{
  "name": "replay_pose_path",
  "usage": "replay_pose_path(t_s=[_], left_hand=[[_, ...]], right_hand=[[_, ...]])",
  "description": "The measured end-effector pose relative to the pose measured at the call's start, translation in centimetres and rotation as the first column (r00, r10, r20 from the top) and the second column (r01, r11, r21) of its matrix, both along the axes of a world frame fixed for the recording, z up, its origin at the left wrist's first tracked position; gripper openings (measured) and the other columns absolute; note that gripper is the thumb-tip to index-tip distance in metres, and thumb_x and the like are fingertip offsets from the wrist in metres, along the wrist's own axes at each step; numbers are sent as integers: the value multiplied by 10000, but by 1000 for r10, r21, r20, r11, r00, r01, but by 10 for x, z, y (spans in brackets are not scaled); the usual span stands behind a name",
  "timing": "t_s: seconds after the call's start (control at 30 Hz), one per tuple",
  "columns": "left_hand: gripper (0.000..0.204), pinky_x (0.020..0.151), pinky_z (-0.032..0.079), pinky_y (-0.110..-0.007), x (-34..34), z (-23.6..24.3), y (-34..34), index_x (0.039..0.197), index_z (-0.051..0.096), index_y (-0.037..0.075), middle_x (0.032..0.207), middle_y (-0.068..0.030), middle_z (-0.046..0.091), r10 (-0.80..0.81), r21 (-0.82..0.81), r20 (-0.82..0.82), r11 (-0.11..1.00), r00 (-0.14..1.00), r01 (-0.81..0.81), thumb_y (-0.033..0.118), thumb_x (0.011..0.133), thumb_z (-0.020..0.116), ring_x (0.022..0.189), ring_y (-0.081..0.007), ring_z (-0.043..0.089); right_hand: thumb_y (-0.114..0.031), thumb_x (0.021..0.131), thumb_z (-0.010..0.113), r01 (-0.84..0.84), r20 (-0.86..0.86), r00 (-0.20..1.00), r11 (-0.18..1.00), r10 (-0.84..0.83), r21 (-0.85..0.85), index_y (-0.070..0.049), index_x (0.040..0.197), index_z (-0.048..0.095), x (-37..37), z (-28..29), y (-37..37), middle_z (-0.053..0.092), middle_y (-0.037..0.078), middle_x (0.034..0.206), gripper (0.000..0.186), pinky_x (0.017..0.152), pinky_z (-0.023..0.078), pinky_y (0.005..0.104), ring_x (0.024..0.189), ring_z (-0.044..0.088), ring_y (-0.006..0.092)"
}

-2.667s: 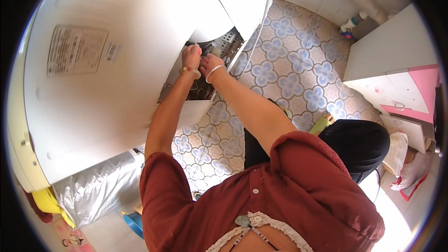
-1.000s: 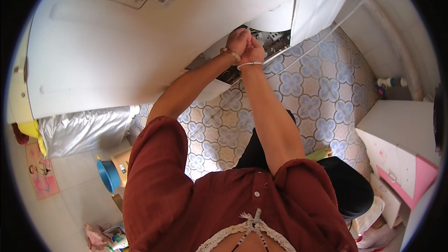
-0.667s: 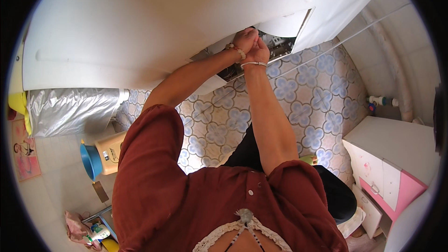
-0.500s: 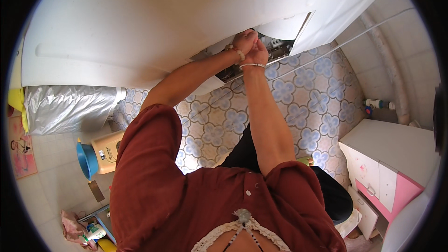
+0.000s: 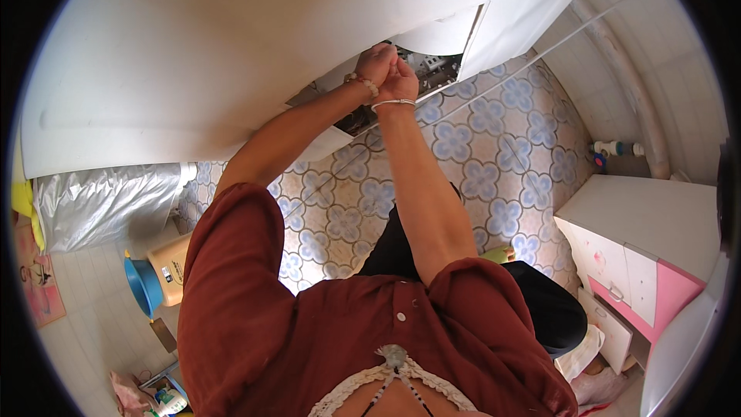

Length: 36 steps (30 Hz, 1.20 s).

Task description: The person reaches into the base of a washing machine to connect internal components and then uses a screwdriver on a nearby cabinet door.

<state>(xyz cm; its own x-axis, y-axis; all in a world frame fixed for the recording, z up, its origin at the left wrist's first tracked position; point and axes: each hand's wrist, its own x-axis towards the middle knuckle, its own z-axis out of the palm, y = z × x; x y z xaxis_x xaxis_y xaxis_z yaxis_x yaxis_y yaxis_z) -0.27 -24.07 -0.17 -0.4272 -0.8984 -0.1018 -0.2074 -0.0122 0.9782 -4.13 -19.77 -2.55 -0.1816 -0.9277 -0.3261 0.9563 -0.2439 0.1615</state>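
My left hand (image 5: 376, 64), with a beaded bracelet at the wrist, reaches up to a rectangular opening (image 5: 333, 114) in the white appliance panel (image 5: 201, 62). My right hand (image 5: 399, 83), with a thin pale bracelet, is right against it. Both sets of fingers are curled together in front of dark parts (image 5: 432, 63) inside the opening. Whatever they pinch is hidden by the hands. A rounded white part (image 5: 440, 33) fills the upper right of the opening.
Flower-patterned tiles (image 5: 451, 139) cover the floor below. A thin cord (image 5: 532, 60) crosses to the right, near a wall pipe (image 5: 633, 108). A white and pink cabinet (image 5: 641, 224) stands at right. At left are silver sheeting (image 5: 108, 201) and a blue basin (image 5: 141, 286).
My view has tilted a little, so the panel and both hands sit further left in it. The hands stay together at the opening, fingers still curled.
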Motion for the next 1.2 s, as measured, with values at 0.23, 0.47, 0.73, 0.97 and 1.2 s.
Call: replay_pose_path(t_s=[0.23,0.47,0.73,0.97,1.2], left_hand=[[246,478,312,-214,1,2,1,552,415,64,546,8,413,-22,5,4,1000,1000,22,180,767,441,507,-74,357],[222,461,301,-203,1,-9,-6,557,410,79,545,21,393,3,5,-48,1000,999,-3,166,757,448,502,-61,349],[219,448,280,-198,2,-9,-5,548,386,86,546,22,366,-11,42,-96,999,995,15,142,749,454,491,-57,320],[239,447,277,-206,1,-4,-1,538,373,81,531,16,357,-11,53,-106,998,994,17,141,760,441,488,-65,319],[256,450,278,-207,3,-8,-3,533,366,85,531,16,357,3,42,-102,999,995,2,147,772,434,484,-69,316]], right_hand=[[-206,834,340,5,-54,999,1000,-6,-19,-14,931,496,0,-4,-1,544,126,978,266,853,384,385,934,506,270],[-211,833,336,-7,-23,1000,1000,6,-29,-14,910,498,1,-7,-4,544,129,951,267,846,384,376,913,507,269],[-217,831,336,11,-12,1000,1000,-11,23,-26,817,508,2,1,-3,558,104,863,257,812,394,347,841,514,242],[-212,830,333,11,-9,1000,1000,-11,13,-25,834,506,2,1,-3,556,103,884,255,825,387,343,856,511,241],[-205,827,341,-30,11,1000,999,29,25,-29,819,503,3,-6,-6,555,96,845,239,816,389,341,835,511,237]])
